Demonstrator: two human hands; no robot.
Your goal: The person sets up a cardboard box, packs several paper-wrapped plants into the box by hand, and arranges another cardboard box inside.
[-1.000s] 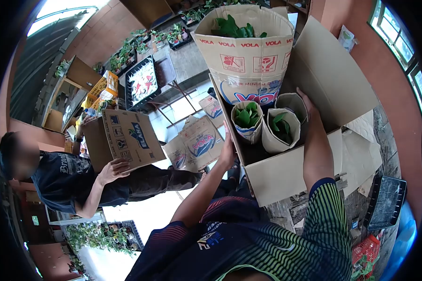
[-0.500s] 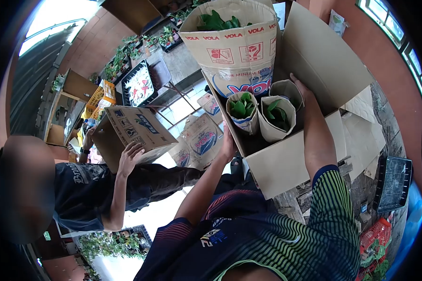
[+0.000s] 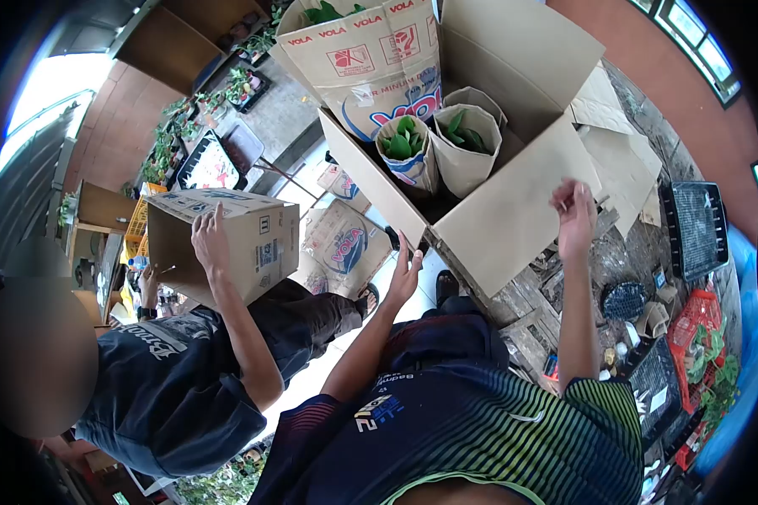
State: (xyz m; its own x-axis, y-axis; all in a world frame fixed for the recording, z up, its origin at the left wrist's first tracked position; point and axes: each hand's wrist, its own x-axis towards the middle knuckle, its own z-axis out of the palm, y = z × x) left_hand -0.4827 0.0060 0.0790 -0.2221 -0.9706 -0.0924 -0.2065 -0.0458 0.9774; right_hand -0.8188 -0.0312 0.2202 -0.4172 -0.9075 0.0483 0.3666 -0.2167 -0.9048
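An open cardboard box (image 3: 501,240) stands in front of me with its flaps raised. Inside it are a large printed carton wrap (image 3: 379,76) with green leaves at its top, and smaller paper-wrapped plants (image 3: 463,160), (image 3: 407,156) with leaves showing. My left hand (image 3: 406,273) is open, fingers apart, beside the near left corner of the box; whether it touches the cardboard I cannot tell. Over the near right flap, my right hand (image 3: 574,219) is raised with loosely curled fingers, and no object shows in it.
At left, a co-worker (image 3: 185,362) holds another open cardboard box (image 3: 227,244). A printed carton (image 3: 341,244) lies on the floor between us. On the right are a black tray (image 3: 696,227), a red crate (image 3: 695,337) and flattened cardboard (image 3: 619,160). Potted plants line the back.
My right hand has come out of the box and back towards me. My left hand has drawn slightly away from the box side. The co-worker's box has turned.
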